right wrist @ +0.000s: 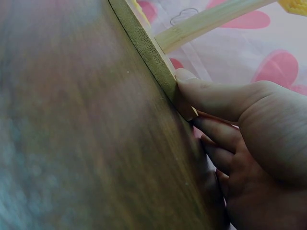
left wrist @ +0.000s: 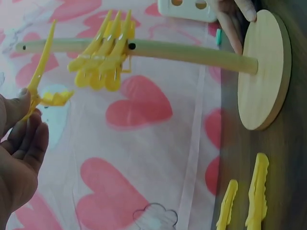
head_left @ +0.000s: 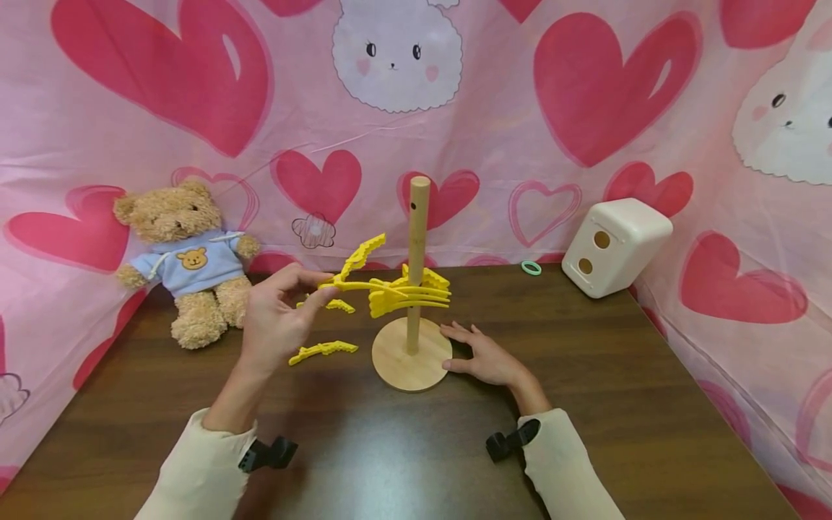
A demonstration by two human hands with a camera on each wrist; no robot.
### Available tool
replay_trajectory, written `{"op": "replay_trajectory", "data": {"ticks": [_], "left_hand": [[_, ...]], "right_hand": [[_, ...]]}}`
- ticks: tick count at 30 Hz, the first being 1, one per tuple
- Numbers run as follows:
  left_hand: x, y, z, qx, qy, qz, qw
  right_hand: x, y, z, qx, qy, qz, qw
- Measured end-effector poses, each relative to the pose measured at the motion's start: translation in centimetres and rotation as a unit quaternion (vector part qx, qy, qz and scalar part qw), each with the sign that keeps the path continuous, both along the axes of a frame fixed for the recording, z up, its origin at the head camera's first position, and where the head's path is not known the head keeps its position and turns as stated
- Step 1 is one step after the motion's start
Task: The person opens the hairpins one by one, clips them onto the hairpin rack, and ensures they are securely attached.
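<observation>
My left hand [head_left: 279, 310] pinches a yellow alligator hair clip [head_left: 360, 258] between thumb and fingers, left of the wooden stand's post [head_left: 417, 224]. The clip's jaws are spread apart. Three similar yellow hair clips [left wrist: 103, 57] are clamped side by side across the post, their long prongs sticking out. My right hand [head_left: 490, 357] holds the right rim of the stand's round base [head_left: 396, 365]; in the right wrist view the thumb [right wrist: 211, 96] lies on its upper edge, with the other fingers beside the rim. Two more yellow hair clips [head_left: 323, 351] lie on the table left of the base.
A teddy bear [head_left: 182, 253] in a blue hoodie sits at the back left of the dark wooden table [head_left: 364, 448]. A white box with round holes [head_left: 617, 249] stands at the back right, near a small green ring [head_left: 531, 268]. Pink heart-print cloth [head_left: 494, 130] hangs behind.
</observation>
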State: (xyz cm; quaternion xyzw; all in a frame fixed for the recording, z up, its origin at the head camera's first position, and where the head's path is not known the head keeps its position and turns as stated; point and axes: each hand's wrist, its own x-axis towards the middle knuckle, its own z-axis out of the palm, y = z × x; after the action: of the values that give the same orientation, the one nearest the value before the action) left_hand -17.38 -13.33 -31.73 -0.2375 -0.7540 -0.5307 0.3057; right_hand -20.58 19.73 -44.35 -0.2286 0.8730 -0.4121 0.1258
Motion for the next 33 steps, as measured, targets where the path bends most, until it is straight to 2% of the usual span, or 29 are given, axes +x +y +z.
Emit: {"op": "replay_trajectory", "data": {"ticks": [11, 19, 33], "left_hand": [[-0.2, 2.2, -0.5, -0.017, -0.004, -0.02, 0.9997], [-0.6, 3.5, -0.5, -0.014, 0.006, -0.031, 0.9994], [-1.4, 4.7, -0.4, -0.012, -0.034, -0.031, 0.9989]], "right_hand": [[0.2, 0.0, -0.3, 0.006, -0.011, -0.001, 0.9999], [0.2, 0.1, -0.6, 0.005, -0.007, -0.004, 1.0], [-0.3, 0.0, 0.0, 0.012, -0.008, 0.0, 0.9999]]}}
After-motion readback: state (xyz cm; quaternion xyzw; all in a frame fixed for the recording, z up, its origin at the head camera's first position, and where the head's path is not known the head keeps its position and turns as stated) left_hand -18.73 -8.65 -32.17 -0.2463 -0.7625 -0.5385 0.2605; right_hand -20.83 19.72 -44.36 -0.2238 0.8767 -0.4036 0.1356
